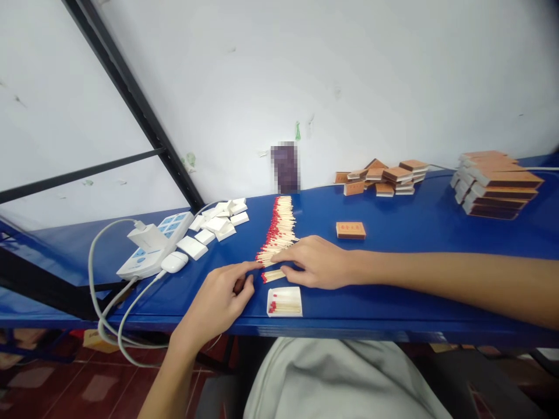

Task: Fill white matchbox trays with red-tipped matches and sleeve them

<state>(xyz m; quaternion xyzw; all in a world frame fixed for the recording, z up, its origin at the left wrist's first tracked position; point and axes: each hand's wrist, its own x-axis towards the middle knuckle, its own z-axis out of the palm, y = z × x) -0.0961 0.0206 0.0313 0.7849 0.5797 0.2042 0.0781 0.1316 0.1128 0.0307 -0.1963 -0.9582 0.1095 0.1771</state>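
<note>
Garment [340,378] nearest; tray [286,294] beyond, matches [286,220] farther. Left hand [225,294]: thumb, index parted, index at matches. Right hand [321,263] over matches; grip unclear. Step: apparently separating batch [273,276]. Next: likely needs even pinch.

On the table [406,233], a row of matches [279,227] runs far to near. Before its near end sits a tray [286,293], more matches [286,306] inside. Left lie heaped trays [215,224], then a power strip [177,222] bearing a charger [147,237]. Right lies one box [350,230]; behind it, a heap of boxes [396,174]; farthest right, a stack [502,183].
</note>
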